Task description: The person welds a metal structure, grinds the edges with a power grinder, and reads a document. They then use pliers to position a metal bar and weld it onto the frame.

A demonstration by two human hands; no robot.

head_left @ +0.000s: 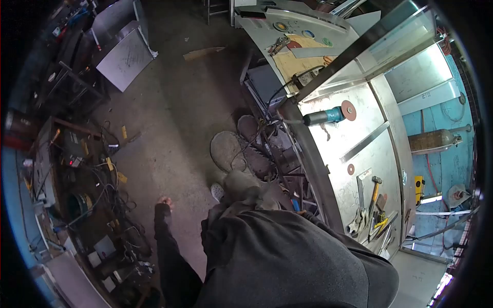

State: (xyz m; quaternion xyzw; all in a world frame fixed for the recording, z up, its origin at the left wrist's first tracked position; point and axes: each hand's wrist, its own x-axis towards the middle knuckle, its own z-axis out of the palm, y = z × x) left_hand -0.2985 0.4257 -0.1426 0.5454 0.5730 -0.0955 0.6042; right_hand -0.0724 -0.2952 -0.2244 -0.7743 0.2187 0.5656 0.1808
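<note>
The left hand [164, 201] is seen hanging free over bare, dusty concrete floor [174, 113], nothing grasped; finger state cannot be told, as it is mostly covered by a dark sleeve cuff. The right hand is not seen, hidden behind the dark fleece torso. Nearest to the left hand, tangled black cables [110, 197] are heaped just beside. Well apart, on the scratched sheet-metal bench [359, 154], a teal angle grinder [326, 116] with a round reddish disc and a wooden-handled hammer [375, 189] are laid.
</note>
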